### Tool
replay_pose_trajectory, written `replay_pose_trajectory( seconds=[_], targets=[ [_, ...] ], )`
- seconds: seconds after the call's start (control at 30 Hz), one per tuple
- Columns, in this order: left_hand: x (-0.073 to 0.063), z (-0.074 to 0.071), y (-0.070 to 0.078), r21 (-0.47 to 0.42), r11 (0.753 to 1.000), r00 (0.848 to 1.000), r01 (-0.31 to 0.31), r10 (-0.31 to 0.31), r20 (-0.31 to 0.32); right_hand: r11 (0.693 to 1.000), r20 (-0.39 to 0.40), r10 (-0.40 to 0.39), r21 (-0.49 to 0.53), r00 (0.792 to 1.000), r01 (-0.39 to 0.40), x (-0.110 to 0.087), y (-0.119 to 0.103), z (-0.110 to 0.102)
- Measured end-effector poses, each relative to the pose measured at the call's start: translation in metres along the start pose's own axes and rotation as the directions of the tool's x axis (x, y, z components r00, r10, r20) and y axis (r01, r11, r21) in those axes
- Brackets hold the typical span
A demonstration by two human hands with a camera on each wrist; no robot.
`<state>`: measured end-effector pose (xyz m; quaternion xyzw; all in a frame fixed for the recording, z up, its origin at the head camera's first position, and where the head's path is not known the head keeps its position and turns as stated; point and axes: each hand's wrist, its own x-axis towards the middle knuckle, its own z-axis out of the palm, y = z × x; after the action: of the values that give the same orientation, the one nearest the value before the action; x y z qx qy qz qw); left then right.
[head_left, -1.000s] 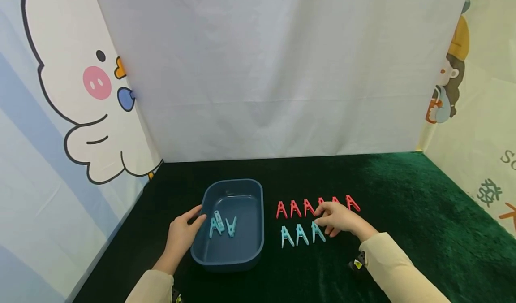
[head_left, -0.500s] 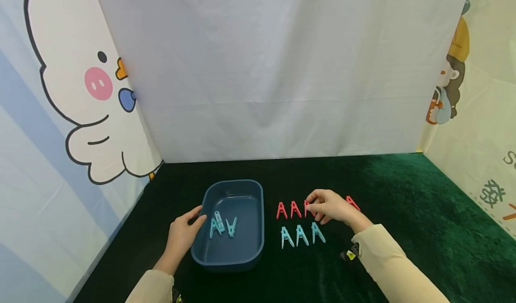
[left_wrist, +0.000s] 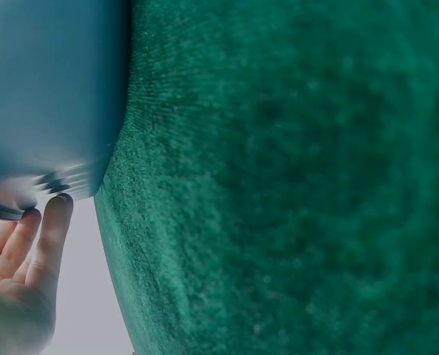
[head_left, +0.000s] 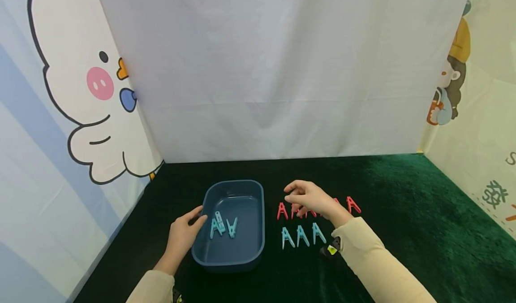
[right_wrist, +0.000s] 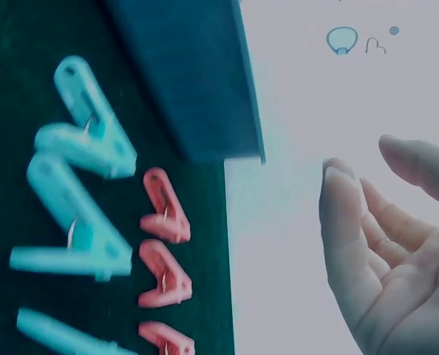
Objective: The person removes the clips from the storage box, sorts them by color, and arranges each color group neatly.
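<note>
My left hand holds the left rim of a blue plastic bin, thumb over the edge. In the left wrist view, its fingers touch the bin's outer wall. Inside the bin lie light-blue clothespins. My right hand hovers above a row of red clothespins and hides part of it. In the right wrist view, its thumb and fingertips are apart, with nothing between them. A row of three light-blue clothespins lies on the cloth in front of the red ones.
Dark green plush cloth covers the table. A white curtain hangs at its back edge. Printed cartoon panels stand at the left and right.
The right hand has risen from beside the rightmost light-blue clothespin and moved left over the red row toward the bin, holding nothing. The left hand stays at the bin's rim.
</note>
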<state>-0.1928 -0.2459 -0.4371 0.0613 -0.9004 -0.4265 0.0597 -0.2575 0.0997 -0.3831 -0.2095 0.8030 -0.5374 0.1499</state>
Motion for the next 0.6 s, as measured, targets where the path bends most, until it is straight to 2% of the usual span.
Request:
replay_pose_trajectory(
  seconds=[0.33, 0.6],
  targets=[
    [0.000, 0.000, 0.000, -0.010, 1.000, 1.000, 0.005, -0.005, 0.006, 0.998, 0.053, -0.029, 0.051, 0.998, 0.026, 0.014, -0.019, 0.022],
    [0.000, 0.002, 0.001, -0.004, 1.000, 1.000, 0.005, -0.005, -0.019, 0.998, 0.101, -0.041, 0.060, 0.994, 0.035, 0.024, -0.028, 0.045]
  ],
)
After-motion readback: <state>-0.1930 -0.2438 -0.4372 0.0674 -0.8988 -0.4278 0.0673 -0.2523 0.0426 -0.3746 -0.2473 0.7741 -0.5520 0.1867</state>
